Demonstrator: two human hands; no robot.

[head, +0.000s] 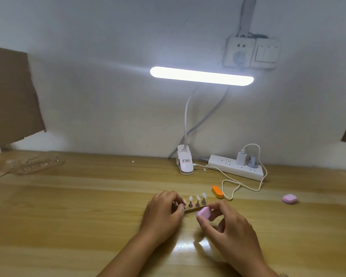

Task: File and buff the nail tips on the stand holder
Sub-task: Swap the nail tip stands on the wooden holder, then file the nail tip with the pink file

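Note:
A small wooden stand holder point(190, 210) lies on the table in front of me, with three pale nail tips point(197, 197) standing upright on metal pegs. My left hand point(164, 210) pinches the holder's left end, and its fingers hide that end. My right hand point(226, 226) pinches a pink buffer block point(204, 213) between thumb and fingers, just in front of the holder's right end. Whether the block touches a tip I cannot tell.
An orange buffer block point(217, 191) lies just behind the holder. A second pink block point(289, 199) sits at the right. A clip lamp point(185, 162), a power strip point(236, 166) and a looping white cable point(240, 184) occupy the back. Another nail stand point(36, 164) lies far left.

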